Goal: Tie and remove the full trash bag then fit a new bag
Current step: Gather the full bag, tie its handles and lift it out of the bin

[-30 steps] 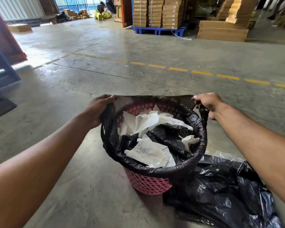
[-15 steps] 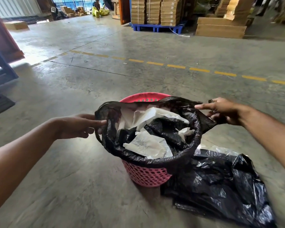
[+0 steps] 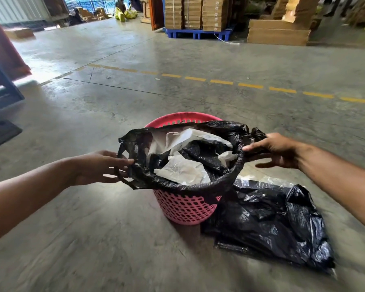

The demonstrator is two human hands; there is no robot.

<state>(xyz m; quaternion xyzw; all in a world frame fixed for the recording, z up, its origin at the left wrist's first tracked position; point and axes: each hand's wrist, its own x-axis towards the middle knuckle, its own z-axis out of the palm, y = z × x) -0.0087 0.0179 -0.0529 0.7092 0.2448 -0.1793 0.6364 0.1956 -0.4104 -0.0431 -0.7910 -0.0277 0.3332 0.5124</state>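
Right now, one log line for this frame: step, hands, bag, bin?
step: freeing bag edges | left hand: on left edge of full trash bag | right hand: on right edge | pink basket: far rim bare | spare black bag: on floor

The grey concrete floor [image 3: 118,239] carries 1 pink basket [image 3: 183,209]. Just beside it, touching its right side, 1 crumpled black bag [image 3: 272,224] lies flat. A dashed yellow line [image 3: 251,86] crosses the floor behind.
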